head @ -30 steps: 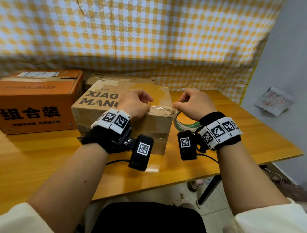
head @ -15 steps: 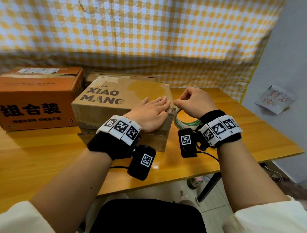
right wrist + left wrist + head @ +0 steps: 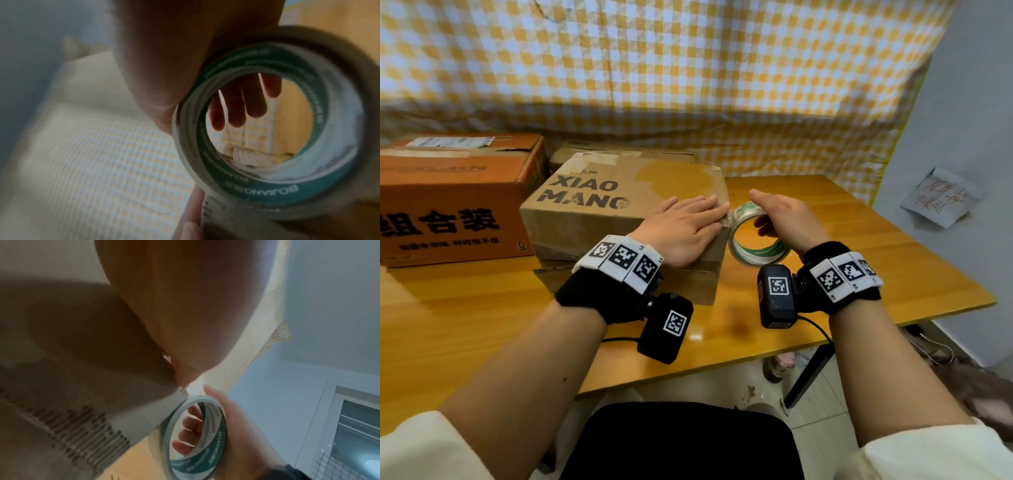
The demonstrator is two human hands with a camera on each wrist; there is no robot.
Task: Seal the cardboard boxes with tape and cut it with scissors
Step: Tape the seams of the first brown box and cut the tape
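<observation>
A brown cardboard box (image 3: 599, 205) printed XIAO MANG stands on the wooden table (image 3: 859, 260). My left hand (image 3: 688, 219) lies flat on its top at the right edge, fingers straight, pressing down where the tape meets the corner. Just right of that corner, a clear tape roll (image 3: 753, 250) with a green core hangs off the table, standing on edge. My right hand (image 3: 760, 212) holds it, thumb stretched over its rim and fingers behind its far face, visible through the hole. The roll (image 3: 197, 434) (image 3: 287, 138) fills both wrist views.
An orange box (image 3: 448, 198) with Chinese print sits at the left, and a flatter box (image 3: 619, 152) stands behind the brown one. A checked cloth hangs behind the table. A grey wall with a paper note (image 3: 935, 198) stands right of the table's edge.
My left hand went from a fist to a flat palm on the box top. My right hand's pinch at the corner loosened, its thumb straightened, and the roll now shows more fully beside the box.
</observation>
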